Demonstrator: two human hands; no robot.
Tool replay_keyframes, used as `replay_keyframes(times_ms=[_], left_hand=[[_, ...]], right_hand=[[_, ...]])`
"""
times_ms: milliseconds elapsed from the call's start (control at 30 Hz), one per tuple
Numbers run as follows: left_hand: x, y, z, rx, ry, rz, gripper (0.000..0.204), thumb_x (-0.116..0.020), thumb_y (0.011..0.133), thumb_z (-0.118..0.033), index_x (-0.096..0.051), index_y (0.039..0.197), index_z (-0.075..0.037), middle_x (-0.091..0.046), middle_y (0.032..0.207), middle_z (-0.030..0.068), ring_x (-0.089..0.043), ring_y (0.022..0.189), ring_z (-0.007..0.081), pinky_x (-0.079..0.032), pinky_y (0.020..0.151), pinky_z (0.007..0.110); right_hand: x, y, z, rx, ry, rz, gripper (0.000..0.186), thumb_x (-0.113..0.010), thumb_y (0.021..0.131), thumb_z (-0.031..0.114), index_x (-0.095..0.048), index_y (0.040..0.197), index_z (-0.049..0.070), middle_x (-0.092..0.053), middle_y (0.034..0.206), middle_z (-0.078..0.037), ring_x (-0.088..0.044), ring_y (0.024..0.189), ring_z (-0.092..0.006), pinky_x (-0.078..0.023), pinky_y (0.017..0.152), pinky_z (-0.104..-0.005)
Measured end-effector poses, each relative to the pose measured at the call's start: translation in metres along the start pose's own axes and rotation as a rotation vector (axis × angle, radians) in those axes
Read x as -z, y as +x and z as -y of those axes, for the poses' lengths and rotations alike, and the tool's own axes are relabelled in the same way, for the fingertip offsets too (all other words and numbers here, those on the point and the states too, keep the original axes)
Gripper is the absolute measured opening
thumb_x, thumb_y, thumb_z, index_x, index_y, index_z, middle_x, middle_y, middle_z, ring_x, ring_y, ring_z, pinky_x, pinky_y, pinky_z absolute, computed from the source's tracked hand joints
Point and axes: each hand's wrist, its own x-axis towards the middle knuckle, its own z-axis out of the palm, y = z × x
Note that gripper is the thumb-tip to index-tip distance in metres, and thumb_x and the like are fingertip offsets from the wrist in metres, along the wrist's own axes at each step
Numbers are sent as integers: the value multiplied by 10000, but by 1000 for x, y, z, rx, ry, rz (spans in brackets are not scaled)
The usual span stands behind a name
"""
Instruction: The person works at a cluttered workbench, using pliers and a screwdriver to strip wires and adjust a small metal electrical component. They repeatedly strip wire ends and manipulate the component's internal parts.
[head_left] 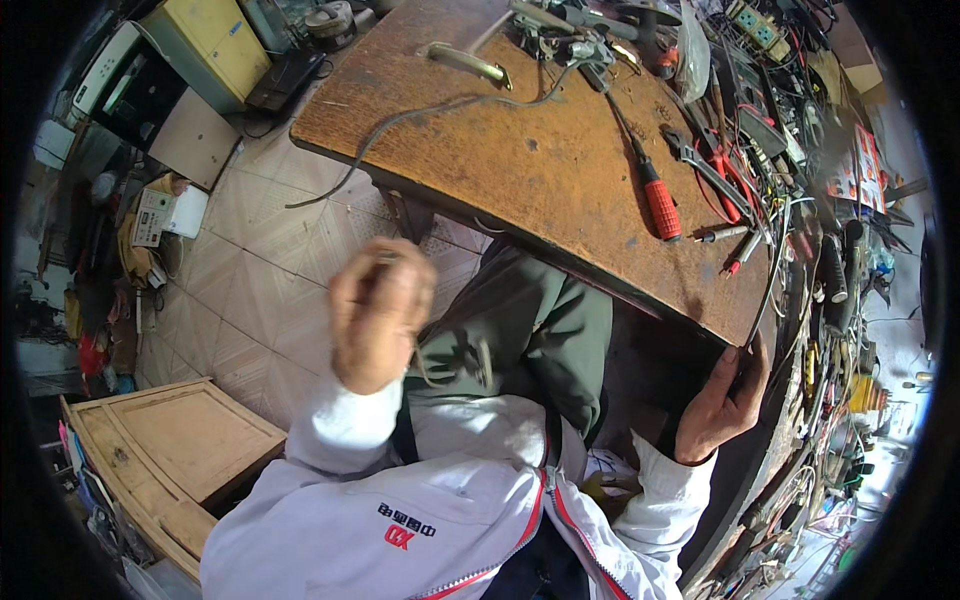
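Note:
My left hand is raised over the floor in front of my lap, blurred by motion. Its fingers look curled, and what they hold, if anything, is hidden. Beside that wrist, over my trousers, a blurred thin loop and a small pale piece show; I cannot tell what they are. My right hand is at the near right corner of the wooden table. Its thumb and fingers close around the lower end of a thin black cable that runs down the table's right side.
A red-handled screwdriver, red-handled pliers and a metal pull handle lie on the table. A grey cord hangs over its left edge. Tools crowd the right side. A wooden cabinet and a yellow cabinet stand left.

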Motion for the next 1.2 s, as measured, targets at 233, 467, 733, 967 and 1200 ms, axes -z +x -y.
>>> replay_keyframes(times_ms=[233,467,733,967,1200], left_hand=[[26,5,-17,33,-32,-131,219,-532,1032,-221,-534,911,-39,-504,795,41,-314,527,44,-236,423,185],[20,-17,-5,0,55,-121,213,-566,972,-213,-563,933,-4,-519,787,66,-367,521,104,-274,447,253],[-21,-19,-20,-72,187,348,151,-698,901,-87,-561,900,-24,-529,772,82,-537,645,219,-418,580,339],[-10,-21,-12,-50,138,310,149,-718,903,-109,-586,925,-43,-536,808,81,-535,621,230,-391,525,338],[-1,-20,-10,-45,81,298,149,-705,912,-109,-588,935,-20,-548,820,95,-556,678,276,-424,583,356]], right_hand=[[-9,52,-30,116,-437,132,356,-690,889,71,-631,1230,-14,-686,1100,-187,-658,991,-325,-510,882,-394],[-57,-13,32,670,-203,451,180,-729,770,39,-618,902,-13,-626,941,-181,-601,835,-380,-481,722,-483],[-148,-142,-82,621,-471,920,305,-571,847,118,-642,1102,-33,-626,1126,-161,-560,964,-357,-476,856,-456],[-155,-138,-89,740,-509,1002,280,-591,852,114,-656,1096,-7,-637,1100,-167,-591,995,-355,-496,867,-443],[-132,-121,-67,636,-372,1179,266,-604,876,127,-657,1097,-12,-641,1090,-185,-610,989,-357,-508,844,-446]])
